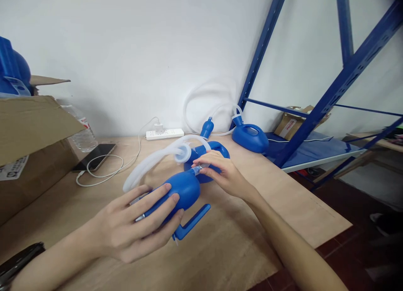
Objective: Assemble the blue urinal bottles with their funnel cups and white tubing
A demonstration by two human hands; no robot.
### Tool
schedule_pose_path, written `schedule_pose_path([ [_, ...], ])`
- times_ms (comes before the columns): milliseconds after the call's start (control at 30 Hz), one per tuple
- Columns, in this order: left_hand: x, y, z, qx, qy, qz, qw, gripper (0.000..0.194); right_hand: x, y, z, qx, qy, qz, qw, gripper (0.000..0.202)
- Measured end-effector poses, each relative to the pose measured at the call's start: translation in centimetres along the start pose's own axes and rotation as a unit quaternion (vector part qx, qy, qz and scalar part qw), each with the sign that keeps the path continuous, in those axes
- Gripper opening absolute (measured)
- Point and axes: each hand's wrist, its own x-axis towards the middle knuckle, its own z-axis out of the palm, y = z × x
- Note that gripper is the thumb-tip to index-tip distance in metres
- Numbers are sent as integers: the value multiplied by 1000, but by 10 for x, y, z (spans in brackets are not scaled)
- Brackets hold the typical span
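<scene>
My left hand [145, 224] is wrapped over a rounded blue plastic piece [185, 189], its fingers spread across the top. My right hand [218, 171] pinches the clear end of a tube [197, 170] at the narrow tip of that blue piece, with a small metallic part between the fingertips. Behind it lies a blue bottle [219, 146] with a handle and a translucent cap [182, 153]. A pale hose [151, 161] loops to the left. Below the held piece juts a blue angled bar [197, 219].
A cardboard box [34, 127] with blue items stands left, near a water bottle [83, 133], phone [96, 154] and white cable. Against the wall are a power strip [165, 134], another blue bottle [250, 137] and a small blue piece [207, 128]. Blue shelving [333, 85] rises right.
</scene>
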Motion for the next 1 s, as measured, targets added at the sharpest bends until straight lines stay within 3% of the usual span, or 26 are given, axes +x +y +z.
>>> schedule_pose_path([
  [167,-19,-5,25,-84,-14,-18,996,60,-2,10,-3,-31,-33,20,999,23],
  [300,-29,5,35,-161,-20,-60,985,54,-4,12,-5,-73,-79,14,994,27],
  [400,-21,16,37,-211,-12,-168,963,48,-4,11,-3,-95,-101,-18,990,27],
  [467,-5,19,39,-229,-5,-293,929,43,-4,11,0,-104,-104,-33,989,27],
  [533,18,17,43,-258,-19,-415,872,39,-4,10,4,-107,-101,-35,988,29],
  [600,41,13,49,-307,-47,-481,820,39,-5,8,8,-96,-89,-34,991,38],
  [733,66,4,62,-367,-67,-531,760,38,-7,6,14,-87,-79,-23,993,54],
  [867,66,2,63,-402,-46,-572,714,42,-9,7,19,-113,-59,-37,991,46],
  [1000,62,1,58,-413,-44,-573,707,41,-9,10,24,-133,-28,-47,990,31],
])
